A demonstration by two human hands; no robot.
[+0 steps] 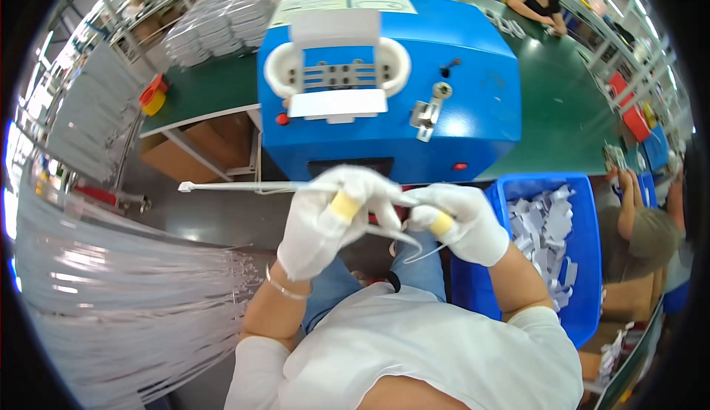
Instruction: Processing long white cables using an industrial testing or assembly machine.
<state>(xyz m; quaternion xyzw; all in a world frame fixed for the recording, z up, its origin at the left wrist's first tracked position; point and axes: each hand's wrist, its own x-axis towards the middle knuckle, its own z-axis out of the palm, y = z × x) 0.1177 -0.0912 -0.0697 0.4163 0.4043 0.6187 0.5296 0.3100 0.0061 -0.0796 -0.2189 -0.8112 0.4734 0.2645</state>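
White cable (244, 187), crosswise, tip (186, 187) pointing left

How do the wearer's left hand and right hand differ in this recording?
The left hand has a light bracelet at the wrist; the right hand shows none.
The right hand is close to the blue bin; the left hand is farther from it.
A white cord extends outward past the left hand; none shows beyond the right hand's outer side.

Both wear white gloves with a yellow patch.
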